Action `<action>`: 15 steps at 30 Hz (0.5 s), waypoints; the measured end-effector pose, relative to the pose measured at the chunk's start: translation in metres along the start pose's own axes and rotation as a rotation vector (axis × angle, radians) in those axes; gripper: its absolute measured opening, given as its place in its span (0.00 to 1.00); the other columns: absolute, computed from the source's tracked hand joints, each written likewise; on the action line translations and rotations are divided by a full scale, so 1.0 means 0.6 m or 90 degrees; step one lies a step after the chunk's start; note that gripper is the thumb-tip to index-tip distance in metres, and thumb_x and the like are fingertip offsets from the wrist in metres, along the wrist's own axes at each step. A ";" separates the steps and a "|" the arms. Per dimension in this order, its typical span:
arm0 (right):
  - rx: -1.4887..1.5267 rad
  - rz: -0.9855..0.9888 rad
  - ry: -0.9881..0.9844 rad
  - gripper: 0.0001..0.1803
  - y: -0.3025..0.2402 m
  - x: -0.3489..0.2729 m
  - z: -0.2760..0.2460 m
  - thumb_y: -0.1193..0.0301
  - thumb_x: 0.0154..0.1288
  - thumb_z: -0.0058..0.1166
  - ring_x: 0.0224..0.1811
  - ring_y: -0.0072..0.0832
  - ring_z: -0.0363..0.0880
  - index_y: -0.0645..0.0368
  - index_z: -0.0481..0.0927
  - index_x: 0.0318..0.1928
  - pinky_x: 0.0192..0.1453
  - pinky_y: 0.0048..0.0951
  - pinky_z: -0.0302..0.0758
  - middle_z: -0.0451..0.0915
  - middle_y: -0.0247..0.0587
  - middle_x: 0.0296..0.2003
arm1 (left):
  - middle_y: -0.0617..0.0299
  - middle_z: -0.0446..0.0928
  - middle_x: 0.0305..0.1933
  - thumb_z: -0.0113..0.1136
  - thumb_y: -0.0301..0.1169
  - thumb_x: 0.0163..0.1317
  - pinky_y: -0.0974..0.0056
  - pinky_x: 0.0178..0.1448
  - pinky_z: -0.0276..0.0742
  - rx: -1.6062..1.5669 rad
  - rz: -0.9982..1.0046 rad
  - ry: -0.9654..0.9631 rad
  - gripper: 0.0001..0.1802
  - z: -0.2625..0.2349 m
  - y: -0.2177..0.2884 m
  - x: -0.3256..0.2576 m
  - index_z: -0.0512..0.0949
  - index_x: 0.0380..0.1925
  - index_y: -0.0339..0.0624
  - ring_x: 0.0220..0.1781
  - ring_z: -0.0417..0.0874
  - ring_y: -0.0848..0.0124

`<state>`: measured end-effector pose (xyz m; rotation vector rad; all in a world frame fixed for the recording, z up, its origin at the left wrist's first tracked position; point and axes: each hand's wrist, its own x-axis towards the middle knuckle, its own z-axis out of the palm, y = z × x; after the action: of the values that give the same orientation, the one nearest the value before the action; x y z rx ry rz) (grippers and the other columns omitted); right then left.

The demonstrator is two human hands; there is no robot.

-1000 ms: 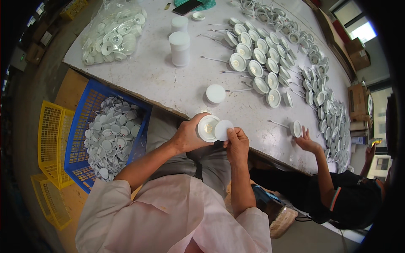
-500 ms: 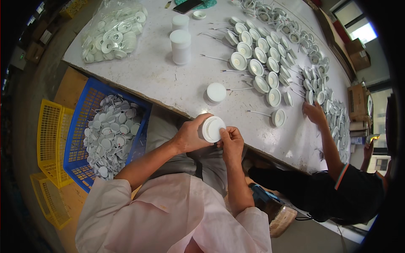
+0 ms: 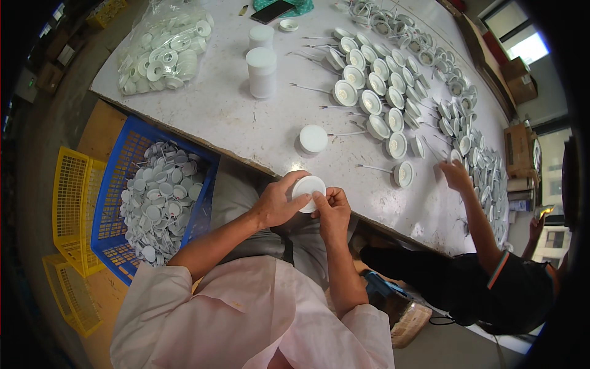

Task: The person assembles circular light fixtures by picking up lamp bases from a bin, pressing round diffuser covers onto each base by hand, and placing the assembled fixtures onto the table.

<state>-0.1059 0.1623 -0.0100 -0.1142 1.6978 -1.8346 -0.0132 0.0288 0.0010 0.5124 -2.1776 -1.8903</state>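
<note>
Just off the table's near edge I hold a round white lamp fitting (image 3: 309, 186) with a flat white disc seated in its ring. My left hand (image 3: 275, 203) wraps its left side, thumb lying on the disc. From the right, my right hand (image 3: 333, 212) grips the rim, with its thumb also pressed on the disc's face. The hands hide the underside. A short stack of white discs (image 3: 313, 139) stands on the table beyond them. To its right lie several white downlights (image 3: 370, 102) with thin wire leads, the nearest a single downlight (image 3: 404, 174).
Taller disc stacks (image 3: 262, 74) and a clear bag of white rings (image 3: 166, 55) occupy the table's left part. A blue basket (image 3: 110, 209) full of white lamp parts stands below, beside a yellow crate (image 3: 70, 209). At right a co-worker's hand (image 3: 455, 176) touches more downlights.
The disc, tilted in the ring earlier, now looks flat in it. My left thumb has come onto its face. The co-worker's hand has shifted slightly.
</note>
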 end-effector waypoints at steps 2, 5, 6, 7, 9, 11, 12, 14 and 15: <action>0.004 0.003 0.000 0.11 -0.001 0.000 -0.002 0.73 0.61 0.63 0.22 0.14 0.72 0.59 0.72 0.37 0.21 0.15 0.72 0.76 0.31 0.27 | 0.45 0.80 0.47 0.58 0.37 0.61 0.62 0.53 0.76 -0.062 -0.016 0.035 0.26 0.004 -0.002 0.001 0.69 0.57 0.36 0.50 0.82 0.62; 0.013 0.000 -0.006 0.11 -0.002 -0.001 -0.002 0.74 0.61 0.63 0.23 0.15 0.73 0.59 0.72 0.38 0.22 0.15 0.73 0.76 0.31 0.27 | 0.46 0.80 0.47 0.55 0.37 0.63 0.62 0.52 0.76 -0.085 -0.024 0.052 0.23 0.009 -0.009 0.005 0.71 0.55 0.35 0.49 0.82 0.63; 0.019 -0.006 -0.013 0.12 -0.002 -0.001 -0.001 0.74 0.61 0.63 0.23 0.15 0.74 0.59 0.72 0.38 0.23 0.15 0.73 0.76 0.31 0.28 | 0.46 0.80 0.47 0.55 0.37 0.63 0.62 0.52 0.76 -0.085 -0.025 0.051 0.23 0.011 -0.010 0.006 0.71 0.55 0.35 0.49 0.82 0.63; 0.019 -0.005 -0.012 0.12 -0.003 -0.002 0.000 0.74 0.61 0.63 0.23 0.15 0.74 0.59 0.72 0.38 0.23 0.15 0.73 0.76 0.31 0.28 | 0.46 0.80 0.46 0.55 0.35 0.63 0.63 0.52 0.76 -0.086 -0.020 0.057 0.22 0.013 -0.010 0.007 0.72 0.54 0.35 0.48 0.82 0.64; 0.041 -0.004 0.005 0.12 -0.005 -0.005 0.004 0.76 0.58 0.62 0.22 0.16 0.73 0.59 0.71 0.36 0.21 0.16 0.72 0.76 0.33 0.27 | 0.47 0.80 0.45 0.54 0.34 0.63 0.64 0.51 0.76 -0.087 -0.017 0.063 0.20 0.014 -0.012 0.007 0.73 0.53 0.35 0.47 0.82 0.65; 0.049 -0.011 0.002 0.11 -0.004 -0.009 0.007 0.77 0.58 0.62 0.22 0.15 0.73 0.58 0.70 0.36 0.22 0.16 0.73 0.75 0.33 0.27 | 0.51 0.81 0.44 0.55 0.31 0.63 0.66 0.51 0.76 -0.109 0.006 0.065 0.19 0.014 -0.011 0.007 0.74 0.52 0.34 0.46 0.82 0.69; 0.057 -0.020 -0.001 0.11 -0.004 -0.010 0.008 0.77 0.58 0.61 0.22 0.15 0.73 0.58 0.70 0.36 0.22 0.16 0.73 0.75 0.33 0.27 | 0.51 0.81 0.44 0.55 0.31 0.63 0.66 0.51 0.76 -0.109 0.005 0.065 0.19 0.013 -0.008 0.007 0.74 0.52 0.34 0.46 0.82 0.69; 0.055 -0.025 -0.005 0.11 -0.007 -0.014 0.009 0.77 0.59 0.61 0.22 0.15 0.73 0.58 0.70 0.36 0.22 0.16 0.73 0.75 0.32 0.27 | 0.55 0.81 0.43 0.55 0.28 0.62 0.67 0.50 0.76 -0.152 -0.006 0.055 0.17 0.010 0.000 0.006 0.75 0.50 0.33 0.44 0.80 0.73; 0.052 -0.031 -0.010 0.11 -0.008 -0.015 0.010 0.77 0.59 0.61 0.22 0.15 0.72 0.58 0.70 0.36 0.22 0.16 0.73 0.75 0.32 0.27 | 0.55 0.81 0.43 0.55 0.28 0.62 0.67 0.50 0.76 -0.153 -0.007 0.055 0.17 0.010 0.000 0.006 0.75 0.50 0.33 0.44 0.80 0.73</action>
<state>-0.0981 0.1616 -0.0015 -0.1361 1.6200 -1.9315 -0.0188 0.0327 -0.0003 0.5491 -1.8655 -2.0592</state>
